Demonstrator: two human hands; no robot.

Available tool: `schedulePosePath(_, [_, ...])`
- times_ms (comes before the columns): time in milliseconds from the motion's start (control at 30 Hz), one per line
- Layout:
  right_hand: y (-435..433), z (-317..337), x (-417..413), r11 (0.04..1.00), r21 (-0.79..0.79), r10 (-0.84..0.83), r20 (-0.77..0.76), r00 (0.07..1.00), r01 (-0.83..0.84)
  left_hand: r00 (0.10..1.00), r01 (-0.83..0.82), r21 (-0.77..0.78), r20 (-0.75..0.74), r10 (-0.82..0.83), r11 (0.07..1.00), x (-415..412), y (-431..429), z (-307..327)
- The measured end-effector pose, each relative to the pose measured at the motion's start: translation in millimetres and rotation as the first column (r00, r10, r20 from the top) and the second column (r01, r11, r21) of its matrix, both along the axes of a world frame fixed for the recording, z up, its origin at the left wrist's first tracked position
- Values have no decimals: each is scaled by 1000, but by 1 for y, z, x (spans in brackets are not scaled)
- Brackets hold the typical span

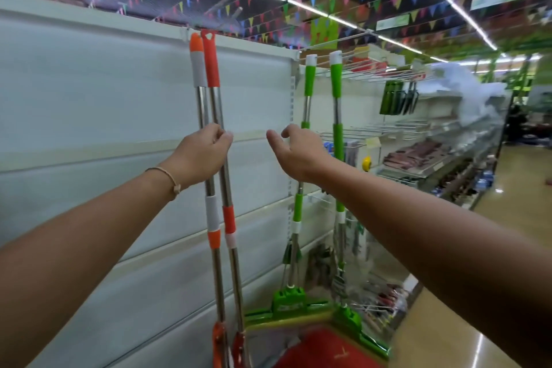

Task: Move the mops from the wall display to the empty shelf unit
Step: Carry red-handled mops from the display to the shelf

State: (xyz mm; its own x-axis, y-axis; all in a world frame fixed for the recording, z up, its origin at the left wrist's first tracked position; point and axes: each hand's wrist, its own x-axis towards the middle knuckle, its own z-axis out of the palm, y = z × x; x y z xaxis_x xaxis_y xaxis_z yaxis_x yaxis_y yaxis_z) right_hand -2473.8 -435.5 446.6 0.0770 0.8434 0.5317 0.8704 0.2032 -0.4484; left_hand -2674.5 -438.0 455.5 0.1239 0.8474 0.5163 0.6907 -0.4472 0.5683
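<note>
My left hand [203, 155] grips both orange mops [211, 64]; right hand [294, 151] loosely curled, empty. Mop heads cut off at frame bottom.

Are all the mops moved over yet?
Not yet. Two orange mops hang at the top of the white panel, so those look moved; the left hand holds their poles. The right hand is open, holding nothing. Two green mops beside the stocked shelves look left to move.

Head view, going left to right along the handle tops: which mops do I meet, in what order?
grey-and-orange mop → all-orange mop → first green mop → second green mop
</note>
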Motion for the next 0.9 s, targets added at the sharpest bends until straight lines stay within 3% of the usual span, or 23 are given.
schedulePosePath(900, [-27, -13, 422, 963, -42, -265, 37, 964, 266, 919, 390, 27, -75, -387, 920, 434, 67, -21])
